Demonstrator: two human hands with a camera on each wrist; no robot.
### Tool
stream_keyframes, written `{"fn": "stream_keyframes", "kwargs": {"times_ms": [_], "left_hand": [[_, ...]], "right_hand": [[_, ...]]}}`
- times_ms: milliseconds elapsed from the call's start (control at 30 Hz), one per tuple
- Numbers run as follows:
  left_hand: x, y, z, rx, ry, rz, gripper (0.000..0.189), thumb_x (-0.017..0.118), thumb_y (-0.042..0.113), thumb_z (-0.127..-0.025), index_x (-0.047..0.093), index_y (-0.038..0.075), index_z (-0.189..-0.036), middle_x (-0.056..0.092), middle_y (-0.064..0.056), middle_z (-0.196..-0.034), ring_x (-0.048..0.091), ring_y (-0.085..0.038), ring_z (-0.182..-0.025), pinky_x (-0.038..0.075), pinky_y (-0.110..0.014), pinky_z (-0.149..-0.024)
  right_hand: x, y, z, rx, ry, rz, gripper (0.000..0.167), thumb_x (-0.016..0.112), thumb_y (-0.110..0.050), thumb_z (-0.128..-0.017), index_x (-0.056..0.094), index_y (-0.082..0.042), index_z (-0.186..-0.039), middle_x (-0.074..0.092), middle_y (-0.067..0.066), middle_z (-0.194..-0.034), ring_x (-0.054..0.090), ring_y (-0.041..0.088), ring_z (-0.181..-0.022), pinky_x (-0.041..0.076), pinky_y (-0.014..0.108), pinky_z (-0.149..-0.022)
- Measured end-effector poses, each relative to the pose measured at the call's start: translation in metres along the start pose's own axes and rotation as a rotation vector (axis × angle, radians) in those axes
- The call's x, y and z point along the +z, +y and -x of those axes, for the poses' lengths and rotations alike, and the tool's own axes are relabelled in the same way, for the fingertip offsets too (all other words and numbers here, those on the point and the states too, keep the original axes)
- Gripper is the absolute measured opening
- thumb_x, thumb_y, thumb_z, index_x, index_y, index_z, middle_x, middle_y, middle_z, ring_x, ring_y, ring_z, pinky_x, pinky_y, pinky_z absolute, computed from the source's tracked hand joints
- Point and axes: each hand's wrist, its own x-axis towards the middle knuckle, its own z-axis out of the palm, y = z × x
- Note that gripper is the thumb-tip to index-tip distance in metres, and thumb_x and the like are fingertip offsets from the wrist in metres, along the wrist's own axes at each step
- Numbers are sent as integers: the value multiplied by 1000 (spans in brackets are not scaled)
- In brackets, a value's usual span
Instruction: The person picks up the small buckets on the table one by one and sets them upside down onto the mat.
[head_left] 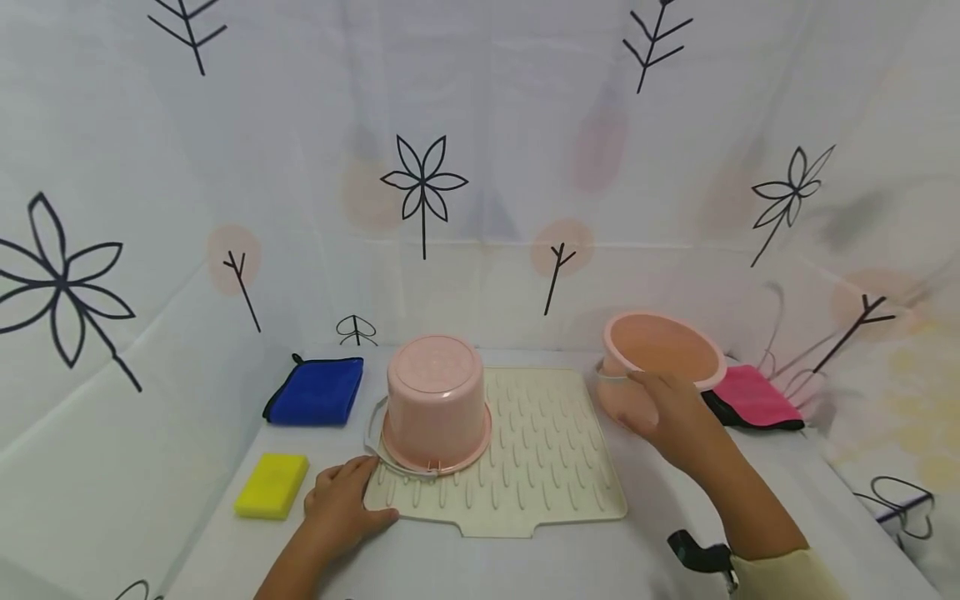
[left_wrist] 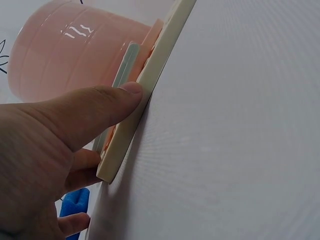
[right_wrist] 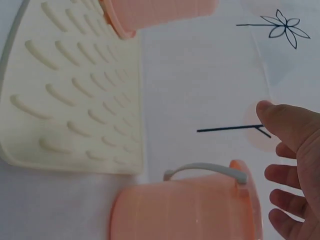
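Note:
A pink bucket (head_left: 437, 400) stands upside down on the left part of a cream ribbed draining mat (head_left: 543, 450), its grey handle lying around the rim. My left hand (head_left: 341, 504) holds the mat's front left corner, thumb along the front edge and fingers at the side; the left wrist view shows the thumb (left_wrist: 112, 107) touching the edge. To the mat's right stands a second pink bucket (head_left: 628, 396), upright, its mouth showing. My right hand (head_left: 663, 412) is at its rim; in the right wrist view the fingers (right_wrist: 285, 175) are spread and grip nothing.
A folded blue cloth (head_left: 315, 392) lies at the back left, with a yellow sponge (head_left: 272, 486) nearer the front. Behind the right bucket is a pink cloth (head_left: 757, 398) with black trim. Patterned white sheeting (head_left: 480, 167) rises behind and beside the table.

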Motion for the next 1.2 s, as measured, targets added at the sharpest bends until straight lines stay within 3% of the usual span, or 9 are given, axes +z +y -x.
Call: {"fn": "stream_keyframes", "kwargs": {"times_ms": [100, 267, 433, 600, 767, 867, 1000, 1200], "left_hand": [[0, -1, 0, 4, 2, 0, 104, 90, 62, -70, 52, 15, -155, 47, -11, -161, 31, -51, -142, 28, -76, -107], [3, -3, -2, 9, 1, 2, 104, 90, 64, -70, 52, 16, -154, 46, -10, -161, 31, -51, -142, 28, -77, -107], [3, -5, -4, 2, -3, 2, 104, 90, 65, -69, 52, 17, -154, 46, -9, -160, 30, -50, -143, 27, -75, -107], [3, -5, -4, 3, 1, 4, 105, 90, 64, -69, 52, 16, -154, 46, -9, -160, 30, -50, -143, 27, -75, -107], [3, -5, -3, -7, 0, 4, 106, 90, 65, -69, 52, 16, -154, 47, -10, -160, 31, -51, -143, 27, -75, -108], [3, -5, -2, -23, -7, -5, 106, 91, 64, -68, 53, 16, -154, 47, -11, -160, 31, -51, -141, 28, -76, -107], [3, -6, -2, -27, -11, -5, 106, 91, 65, -67, 53, 16, -154, 47, -11, -160, 31, -51, -141, 28, -76, -106], [4, -4, -6, -12, -5, 10, 107, 90, 66, -67, 53, 16, -154, 47, -11, -160, 30, -51, -142, 27, -76, -106]], "right_hand": [[-4, 2, -9, -31, 21, 66, 64, 83, -28, -90, 57, 2, -141, 63, 24, -131, 57, 44, -122, 54, 64, -97], [-9, 5, -20, -37, 25, 128, 72, 81, -34, -91, 51, 5, -143, 59, 27, -135, 55, 45, -124, 52, 63, -100], [-6, 14, -36, -5, -28, 143, 78, 83, -36, -89, 48, 5, -145, 54, 28, -140, 50, 47, -129, 48, 64, -106], [-2, 24, -53, 49, -105, 197, 84, 78, -48, -91, 46, 4, -149, 50, 32, -146, 46, 51, -135, 45, 66, -109], [10, 30, -67, 94, -128, 146, 84, 76, -59, -89, 53, -2, -148, 59, 26, -143, 55, 46, -130, 50, 65, -104], [23, 36, -70, 126, -174, 165, 78, 74, -62, -89, 59, -6, -141, 71, 18, -122, 65, 36, -106, 60, 51, -83], [34, 41, -73, 183, -207, 188, 62, 76, -63, -87, 66, -11, -120, 67, 6, -81, 61, 25, -72, 48, 33, -55], [31, 40, -75, 216, -198, 185, 46, 72, -60, -91, 70, -14, -90, 55, 3, -60, 55, 21, -54, 43, 30, -46]]}}
